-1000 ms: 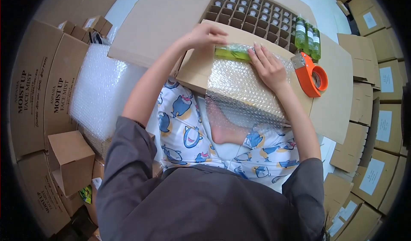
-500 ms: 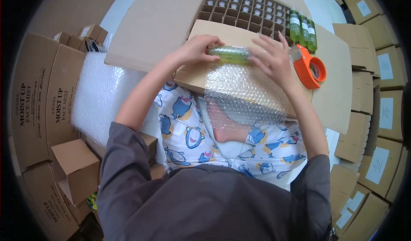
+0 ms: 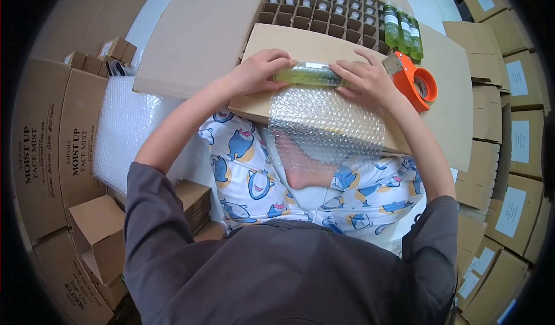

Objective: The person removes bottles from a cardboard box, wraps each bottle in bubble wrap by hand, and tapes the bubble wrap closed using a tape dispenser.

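Note:
A green bottle [image 3: 313, 75] lies on its side across the far end of a sheet of bubble wrap [image 3: 326, 114]. My left hand [image 3: 263, 71] grips its left end, thumb below and fingers above. At the other end, my right hand [image 3: 364, 79] has its fingers closed over the bottle and the edge of the wrap. Beneath both lies a cardboard flap or box [image 3: 277, 42], and the wrap hangs off its near edge over my legs. Just right of my right hand stands an orange tape dispenser [image 3: 411, 85].
A divided carton [image 3: 324, 10] with several capped bottles stands at the back. Three green bottles [image 3: 403, 33] are beside it. More bubble wrap [image 3: 124, 131] lies at my left, near an open small box [image 3: 98, 232]. Stacked cartons line the left and right [image 3: 511, 203].
My right hand, blurred and raised with fingers spread before, has come down onto the bottle's right end. My left hand keeps its hold. The whole view has shifted slightly.

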Action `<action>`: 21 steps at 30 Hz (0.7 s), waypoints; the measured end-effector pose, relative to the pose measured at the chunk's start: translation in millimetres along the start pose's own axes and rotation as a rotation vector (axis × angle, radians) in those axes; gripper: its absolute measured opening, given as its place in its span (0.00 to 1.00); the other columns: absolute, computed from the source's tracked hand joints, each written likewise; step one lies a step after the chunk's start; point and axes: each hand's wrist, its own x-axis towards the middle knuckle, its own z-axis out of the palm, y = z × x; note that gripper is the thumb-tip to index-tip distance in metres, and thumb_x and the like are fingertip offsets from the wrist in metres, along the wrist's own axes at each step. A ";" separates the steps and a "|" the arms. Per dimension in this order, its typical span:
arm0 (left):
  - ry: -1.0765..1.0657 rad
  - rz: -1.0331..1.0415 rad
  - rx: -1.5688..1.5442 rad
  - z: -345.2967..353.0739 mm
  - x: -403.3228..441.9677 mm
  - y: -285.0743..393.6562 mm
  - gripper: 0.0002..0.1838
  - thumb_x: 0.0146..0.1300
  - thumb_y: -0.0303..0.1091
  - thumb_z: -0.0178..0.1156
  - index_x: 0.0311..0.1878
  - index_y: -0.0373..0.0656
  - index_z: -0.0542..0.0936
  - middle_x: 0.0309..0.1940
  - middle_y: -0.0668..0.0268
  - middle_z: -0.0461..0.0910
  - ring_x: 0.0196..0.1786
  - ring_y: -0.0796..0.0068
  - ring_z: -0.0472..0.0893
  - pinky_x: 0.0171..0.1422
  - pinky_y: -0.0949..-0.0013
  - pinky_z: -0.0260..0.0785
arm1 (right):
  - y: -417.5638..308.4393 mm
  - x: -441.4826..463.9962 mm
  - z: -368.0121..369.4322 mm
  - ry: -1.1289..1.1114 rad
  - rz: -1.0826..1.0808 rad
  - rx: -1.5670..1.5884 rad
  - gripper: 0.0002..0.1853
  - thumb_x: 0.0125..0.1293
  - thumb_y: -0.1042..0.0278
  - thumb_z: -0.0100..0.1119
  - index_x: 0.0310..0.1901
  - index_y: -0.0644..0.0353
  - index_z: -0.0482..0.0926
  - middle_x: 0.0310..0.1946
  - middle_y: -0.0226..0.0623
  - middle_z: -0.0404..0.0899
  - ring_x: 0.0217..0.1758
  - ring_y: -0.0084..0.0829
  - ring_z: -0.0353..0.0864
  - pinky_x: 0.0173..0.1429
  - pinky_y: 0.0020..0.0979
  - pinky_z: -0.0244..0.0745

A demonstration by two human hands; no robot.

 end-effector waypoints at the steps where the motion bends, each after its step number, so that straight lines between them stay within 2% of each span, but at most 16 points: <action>1: -0.002 0.000 -0.001 0.3 -1.7 -1.3 0.25 0.49 0.32 0.67 0.52 0.43 0.73 0.49 0.59 0.73 0.50 0.59 0.75 0.54 0.63 0.71 | 0.1 -1.6 0.2 0.014 -0.044 -0.043 0.26 0.55 0.58 0.62 0.58 0.44 0.72 0.50 0.31 0.77 0.51 0.27 0.77 0.65 0.42 0.62; 4: 0.025 0.161 0.084 0.9 -7.5 -4.2 0.28 0.49 0.31 0.66 0.57 0.45 0.72 0.49 0.57 0.72 0.51 0.58 0.74 0.54 0.63 0.70 | 1.3 -8.9 -0.3 0.036 -0.124 -0.141 0.25 0.56 0.60 0.59 0.59 0.42 0.71 0.52 0.32 0.76 0.52 0.26 0.77 0.64 0.39 0.64; 10: 0.037 0.262 0.141 1.3 -13.8 -3.2 0.31 0.50 0.29 0.65 0.60 0.45 0.70 0.51 0.56 0.72 0.52 0.59 0.74 0.56 0.62 0.69 | 0.9 -16.8 -3.1 0.069 -0.235 -0.342 0.22 0.60 0.61 0.54 0.58 0.38 0.71 0.56 0.32 0.73 0.53 0.25 0.76 0.62 0.34 0.65; 17: -0.026 0.334 0.263 -6.5 -15.8 -5.5 0.31 0.50 0.30 0.63 0.61 0.47 0.70 0.53 0.57 0.70 0.54 0.60 0.72 0.59 0.62 0.68 | -3.5 -20.5 -2.3 0.053 -0.219 -0.368 0.21 0.60 0.60 0.54 0.58 0.37 0.72 0.57 0.33 0.73 0.54 0.25 0.76 0.59 0.32 0.66; 21: -0.065 0.411 0.381 -12.7 -15.8 -3.2 0.30 0.55 0.34 0.57 0.64 0.52 0.67 0.53 0.59 0.68 0.54 0.62 0.72 0.59 0.66 0.69 | -7.5 -22.6 -2.8 0.068 -0.228 -0.371 0.21 0.60 0.60 0.54 0.57 0.37 0.72 0.57 0.34 0.72 0.54 0.27 0.75 0.59 0.31 0.66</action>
